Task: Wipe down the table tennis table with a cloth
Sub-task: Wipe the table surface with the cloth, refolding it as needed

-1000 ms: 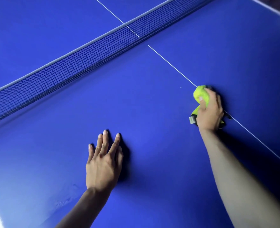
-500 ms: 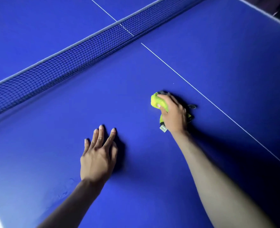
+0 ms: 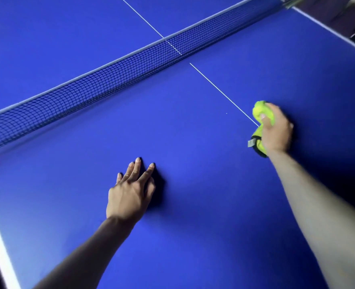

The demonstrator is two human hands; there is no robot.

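lime-green microfibre cloth [image 3: 263,130] sits bunched under the right hand [image 3: 276,132], whose fingers curl over its far end while the thumb presses along its near-left side; a clamped grip, pushing the wad down onto the blue table tennis table [image 3: 193,205]. one lump of cloth pokes out past the fingertips toward the net [image 3: 110,80], and a dark-edged corner with a small grey tag [image 3: 250,142] sticks out by the wrist. the wad's long axis runs from the wrist end toward the net, roughly along the forearm. it lies right on the near end of the white centre line [image 3: 220,90], which vanishes under it.

the left hand [image 3: 130,195] rests flat on the table, fingers straight and slightly spread, well apart from the cloth. open blue surface stretches between the two hands and up to the net. the table's white side edge [image 3: 1,257] shows at lower left, another white edge [image 3: 329,28] at upper right.
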